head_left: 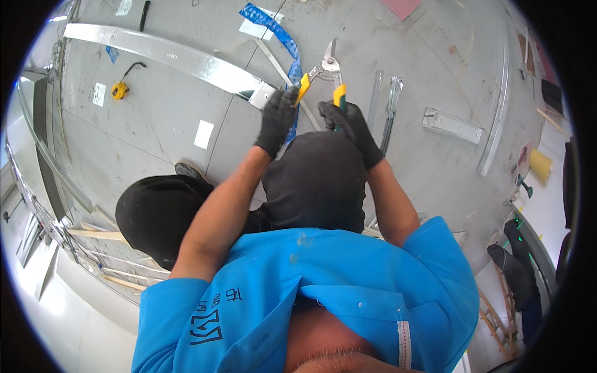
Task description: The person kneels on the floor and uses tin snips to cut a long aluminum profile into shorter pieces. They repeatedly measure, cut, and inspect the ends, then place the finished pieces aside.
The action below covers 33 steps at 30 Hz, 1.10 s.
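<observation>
2 black-gloved hands close around the 2 yellow handles of the tin snips (323, 71): the left hand (277, 118) grips one handle, the right hand (349, 127) the other. The blades point away from both hands, beside a blue strip (280, 34). A long metal channel (161, 56) ends just beyond the left hand; a yellow tape measure (119, 91) lies well to its left.

A yellow tape measure (119, 91) lies on the grey floor (155, 149) at 10 o'clock. A long metal channel (168, 57) runs from 10 toward 12 o'clock. A white paper slip (203, 134) sits near the centre-left. At 2 o'clock rests a short metal bracket (452, 125), with 2 thin metal rails (387, 105) just left of it. Wooden slats (106, 255) lie at 8 o'clock.
</observation>
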### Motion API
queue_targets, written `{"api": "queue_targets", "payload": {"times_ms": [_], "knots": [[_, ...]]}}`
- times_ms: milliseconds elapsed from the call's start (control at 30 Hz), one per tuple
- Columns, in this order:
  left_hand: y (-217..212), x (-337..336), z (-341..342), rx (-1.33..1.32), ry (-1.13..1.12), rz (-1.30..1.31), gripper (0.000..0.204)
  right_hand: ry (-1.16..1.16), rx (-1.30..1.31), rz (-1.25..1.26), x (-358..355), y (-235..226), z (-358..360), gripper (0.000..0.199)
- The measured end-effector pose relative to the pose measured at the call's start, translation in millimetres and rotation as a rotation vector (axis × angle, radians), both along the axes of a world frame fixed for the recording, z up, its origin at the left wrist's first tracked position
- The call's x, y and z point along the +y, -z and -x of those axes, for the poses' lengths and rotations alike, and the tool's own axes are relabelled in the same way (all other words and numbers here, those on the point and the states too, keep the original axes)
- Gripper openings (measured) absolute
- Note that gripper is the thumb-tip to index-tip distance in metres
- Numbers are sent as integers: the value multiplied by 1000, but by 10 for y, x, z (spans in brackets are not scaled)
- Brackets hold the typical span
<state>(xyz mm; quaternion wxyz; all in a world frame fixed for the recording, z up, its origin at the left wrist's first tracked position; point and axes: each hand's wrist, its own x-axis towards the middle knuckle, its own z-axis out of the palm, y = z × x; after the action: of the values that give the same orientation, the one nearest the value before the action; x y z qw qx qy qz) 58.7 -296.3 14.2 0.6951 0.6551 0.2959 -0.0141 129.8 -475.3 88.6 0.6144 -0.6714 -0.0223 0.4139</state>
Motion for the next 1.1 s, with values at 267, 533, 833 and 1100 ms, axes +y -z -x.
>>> {"api": "queue_targets", "payload": {"times_ms": [267,533,833,1100], "knots": [[-179,-257,25,227,329,-50,46,396,519,-481,137,387,178,40],[11,-192,180,155,530,-468,38,-4,420,-200,119,193,102,44],[318,241,305,366,-632,940,25,-396,218,266,-132,111,108,48],[479,243,360,242,-577,1060,17,-821,-208,505,1,353,-60,63]]}}
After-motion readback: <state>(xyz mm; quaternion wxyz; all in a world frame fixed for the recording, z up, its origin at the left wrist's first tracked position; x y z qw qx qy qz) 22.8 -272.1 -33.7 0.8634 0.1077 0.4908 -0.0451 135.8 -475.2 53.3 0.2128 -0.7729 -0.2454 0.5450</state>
